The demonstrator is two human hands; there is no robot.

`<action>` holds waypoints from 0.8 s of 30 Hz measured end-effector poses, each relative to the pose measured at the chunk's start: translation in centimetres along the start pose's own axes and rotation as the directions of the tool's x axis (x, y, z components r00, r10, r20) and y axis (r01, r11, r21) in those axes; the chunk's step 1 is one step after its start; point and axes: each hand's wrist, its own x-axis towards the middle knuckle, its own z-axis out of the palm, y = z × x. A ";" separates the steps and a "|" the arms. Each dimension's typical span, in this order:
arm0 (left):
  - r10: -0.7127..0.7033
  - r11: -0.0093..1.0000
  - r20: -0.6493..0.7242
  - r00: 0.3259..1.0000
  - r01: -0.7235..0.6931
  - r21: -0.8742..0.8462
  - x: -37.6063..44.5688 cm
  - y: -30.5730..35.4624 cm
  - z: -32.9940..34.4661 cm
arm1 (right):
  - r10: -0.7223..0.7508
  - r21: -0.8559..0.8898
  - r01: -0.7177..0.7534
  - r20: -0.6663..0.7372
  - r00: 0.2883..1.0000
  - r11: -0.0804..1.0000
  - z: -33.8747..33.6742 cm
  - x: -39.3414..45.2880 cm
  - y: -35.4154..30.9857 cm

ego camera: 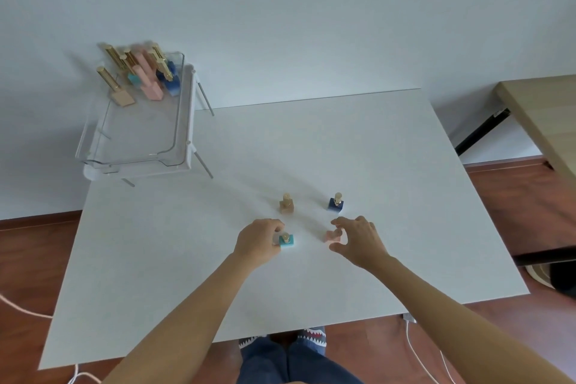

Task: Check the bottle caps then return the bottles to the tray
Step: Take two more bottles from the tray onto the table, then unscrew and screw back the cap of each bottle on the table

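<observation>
White counter fills the view. Clear tray on its wire stand sits at about 10 o'clock, far corner, with a cluster of gold-capped bottles packed at its back end; the front half looks bare.

Four small bottles stand loose on the counter, well apart from the tray: tan bottle at 12, navy bottle at 1, teal bottle nearest the left side, pink bottle nearest the right side.

Left hand: fingers closed around the teal bottle's cap area, gripping it; bottle upright on the counter. Right hand: fingers spread and curled over the pink bottle, not clearly closed on it; can't tell whether they touch.

Judgement: cap check on the front pair is starting; nothing from this group is returned yet.

Risks:
- Narrow bases and tall caps, so a twist without downforce could tip or skid a bottle on the smooth counter.
- Working both hands at once could leave one bottle poorly braced.
- The tray is raised and at 10 o'clock, a long reach; clipping its rim could topple the packed cluster.
</observation>
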 end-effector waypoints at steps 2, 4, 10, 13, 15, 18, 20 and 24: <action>-0.040 0.999 -0.026 0.999 0.040 -0.020 0.5 -1.0 -1.1 | -0.032 -0.015 0.032 -0.018 0.999 0.999 -1.1 -0.5 -0.4; -0.109 0.991 -0.091 0.990 0.101 -0.086 1.1 -2.2 -2.3 | -0.048 0.095 0.055 -0.074 0.996 0.994 -2.5 -1.0 -0.7; -0.164 0.952 -0.108 0.980 0.129 -0.279 4.0 -3.1 -3.5 | -0.095 0.318 0.168 -0.234 0.968 0.933 -6.0 0.5 -5.1; -0.112 0.916 -0.063 0.992 0.079 -0.393 5.3 -2.1 -2.2 | -0.134 0.300 0.193 -0.204 0.970 0.934 -5.9 2.4 -7.4; -0.079 0.899 -0.052 0.996 0.049 -0.435 5.9 -1.6 -1.2 | -0.156 0.267 0.194 -0.157 0.975 0.944 -5.3 3.4 -8.4; -0.087 0.877 -0.082 0.993 0.037 -0.478 6.5 -1.6 0.0 | -0.179 0.228 0.197 -0.099 0.979 0.953 -4.5 4.4 -9.2; -0.117 0.873 -0.100 0.988 0.055 -0.485 6.7 -1.6 0.3 | -0.194 0.213 0.207 -0.082 0.978 0.955 -4.2 4.8 -9.5; -0.109 0.900 -0.093 0.990 0.059 -0.432 6.2 -1.4 -0.4 | -0.232 0.204 0.239 -0.058 0.971 0.949 -4.4 5.2 -9.9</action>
